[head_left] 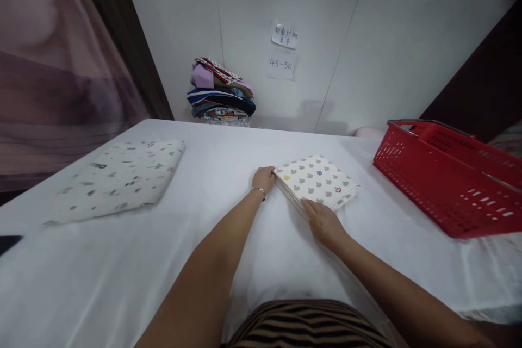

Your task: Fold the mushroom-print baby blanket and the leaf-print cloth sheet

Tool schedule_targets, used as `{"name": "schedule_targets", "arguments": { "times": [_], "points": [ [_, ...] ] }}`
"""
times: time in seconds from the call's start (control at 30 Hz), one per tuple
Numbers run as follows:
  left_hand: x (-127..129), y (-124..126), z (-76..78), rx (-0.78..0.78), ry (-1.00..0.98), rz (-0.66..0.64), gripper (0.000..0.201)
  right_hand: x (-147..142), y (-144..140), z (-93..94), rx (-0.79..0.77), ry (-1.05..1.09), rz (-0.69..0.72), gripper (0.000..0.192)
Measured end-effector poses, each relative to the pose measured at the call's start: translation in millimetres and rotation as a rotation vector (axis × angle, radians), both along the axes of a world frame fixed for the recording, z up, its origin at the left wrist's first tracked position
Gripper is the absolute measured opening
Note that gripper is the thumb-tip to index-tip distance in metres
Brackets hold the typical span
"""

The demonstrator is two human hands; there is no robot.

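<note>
Left hand (264, 178) curled, fingers against the far-left corner of folded white patterned cloth (316, 180). Right hand (325, 222) flat, pressing its near edge. Red plastic basket (444, 174) well right of both.

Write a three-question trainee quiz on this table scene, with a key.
1. True or false: both hands touch the folded cloth.
2. Which side of the table is the red basket on: A left, B right, C middle?
3. What stands against the wall at the back?

Key:
1. True: the left hand is at its far-left corner and the right hand at its near edge.
2. B.
3. A stack of folded clothes.
</note>
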State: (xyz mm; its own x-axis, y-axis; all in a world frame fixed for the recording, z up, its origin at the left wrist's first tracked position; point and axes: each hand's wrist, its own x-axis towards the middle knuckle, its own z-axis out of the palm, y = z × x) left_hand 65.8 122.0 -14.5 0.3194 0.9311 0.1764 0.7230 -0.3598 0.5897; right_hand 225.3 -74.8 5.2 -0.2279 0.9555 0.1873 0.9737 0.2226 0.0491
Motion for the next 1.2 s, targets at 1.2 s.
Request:
{"name": "schedule_targets", "arguments": {
  "times": [1.2],
  "points": [
    [-2,15,6.0,-0.015,0.039,-0.133,0.035,3,-5,-4.4,0.080,0.092,-0.039,0.053]
  ]
}}
